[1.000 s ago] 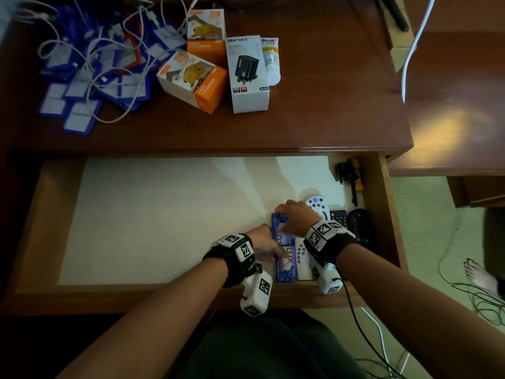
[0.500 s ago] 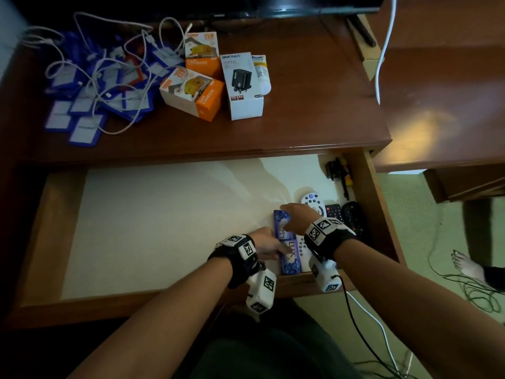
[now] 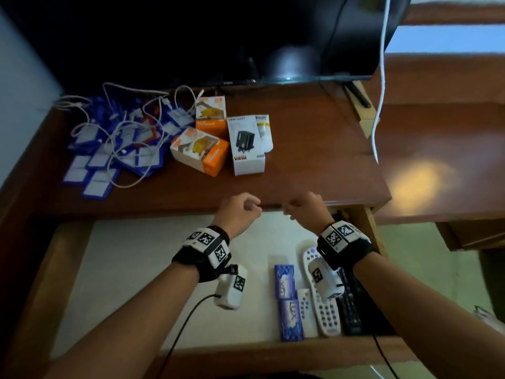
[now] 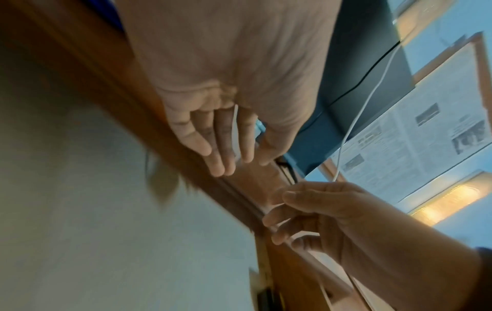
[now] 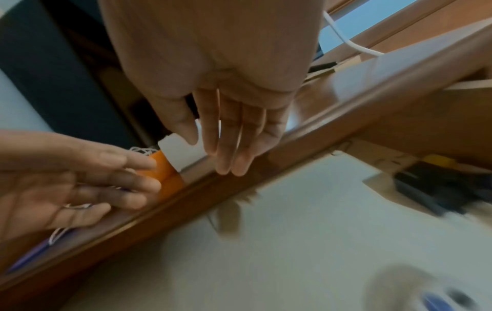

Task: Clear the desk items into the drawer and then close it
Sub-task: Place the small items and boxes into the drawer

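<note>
The wooden drawer [image 3: 65, 269] stands open below the desk [image 3: 314, 165]. Two purple soap bars [image 3: 285, 281] lie end to end in its right part, beside a white remote [image 3: 323, 305] and a black remote [image 3: 351, 310]. My left hand [image 3: 239, 214] and right hand [image 3: 306, 212] hover side by side at the desk's front edge, both holding nothing. The left wrist view shows the left hand's fingers [image 4: 218, 151] loosely extended, and the right wrist view shows the right hand's fingers [image 5: 226, 147] nearly straight. On the desk stand two orange boxes [image 3: 200, 151], a white charger box [image 3: 247, 146] and a white tube [image 3: 265, 131].
A heap of blue tags and tangled white cables [image 3: 117, 143] covers the desk's left side. A dark screen [image 3: 246, 36] stands at the back, and a white cable [image 3: 381, 91] hangs at the right. Small dark tools [image 5: 436, 185] sit in the drawer's far right corner.
Both hands let go of the soap bars in the drawer and rose to the desk's front edge. The head view tilted up toward the desk.
</note>
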A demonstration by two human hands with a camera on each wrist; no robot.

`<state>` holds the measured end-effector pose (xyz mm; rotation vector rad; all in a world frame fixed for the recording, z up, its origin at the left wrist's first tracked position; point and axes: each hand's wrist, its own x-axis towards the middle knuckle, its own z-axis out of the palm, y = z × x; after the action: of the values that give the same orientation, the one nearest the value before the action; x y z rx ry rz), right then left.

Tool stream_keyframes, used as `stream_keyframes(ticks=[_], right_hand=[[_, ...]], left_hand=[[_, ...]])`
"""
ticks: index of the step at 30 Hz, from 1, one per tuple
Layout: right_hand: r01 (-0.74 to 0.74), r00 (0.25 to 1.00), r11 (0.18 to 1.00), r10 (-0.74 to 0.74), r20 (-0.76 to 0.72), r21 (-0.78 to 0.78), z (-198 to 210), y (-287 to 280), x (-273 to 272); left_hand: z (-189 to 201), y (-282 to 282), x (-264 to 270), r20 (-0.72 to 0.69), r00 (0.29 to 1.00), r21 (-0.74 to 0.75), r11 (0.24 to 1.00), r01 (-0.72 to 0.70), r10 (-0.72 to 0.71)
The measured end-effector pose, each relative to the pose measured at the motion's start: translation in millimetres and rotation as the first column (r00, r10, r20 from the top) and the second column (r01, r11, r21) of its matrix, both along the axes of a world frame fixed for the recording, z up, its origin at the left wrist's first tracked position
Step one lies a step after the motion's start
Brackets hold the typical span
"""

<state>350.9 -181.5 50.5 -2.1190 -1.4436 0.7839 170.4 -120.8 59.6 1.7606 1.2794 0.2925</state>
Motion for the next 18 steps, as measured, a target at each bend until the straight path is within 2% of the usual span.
stream_keyframes(ticks=[3, 6, 9, 12, 18], right_hand=[[0.064, 0.998, 0.990, -0.067, 0.019, 0.130, 10.7, 40.5, 13.8], [0.060, 0.997, 0.979, -0.066, 0.028, 0.193, 8.9, 78.8, 23.3], [0.024, 0.999, 0.986, -0.031, 0.042, 0.168, -1.0, 113.3, 27.5], [-0.037, 0.999, 0.992, 0.034, 0.033, 0.117, -9.1, 140.2, 28.6], [-0.183, 0.971, 0.980, 0.192, 0.140, -0.073, -16.7, 167.0, 32.8]], left_hand=[[23.4, 34.2, 15.1, 0.027, 0.999, 0.208, 0.978, -0.033, 0.028], [31.4, 64.2, 28.2, -0.070, 0.997, 0.369, 0.929, 0.009, 0.018], [30.2, 85.4, 39.4, -0.240, 0.971, 0.403, 0.911, 0.087, 0.014], [25.3, 98.4, 49.3, -0.399, 0.917, 0.371, 0.911, 0.179, -0.017], [5.4, 101.5, 57.6, -0.538, 0.840, 0.328, 0.901, 0.285, -0.070]])
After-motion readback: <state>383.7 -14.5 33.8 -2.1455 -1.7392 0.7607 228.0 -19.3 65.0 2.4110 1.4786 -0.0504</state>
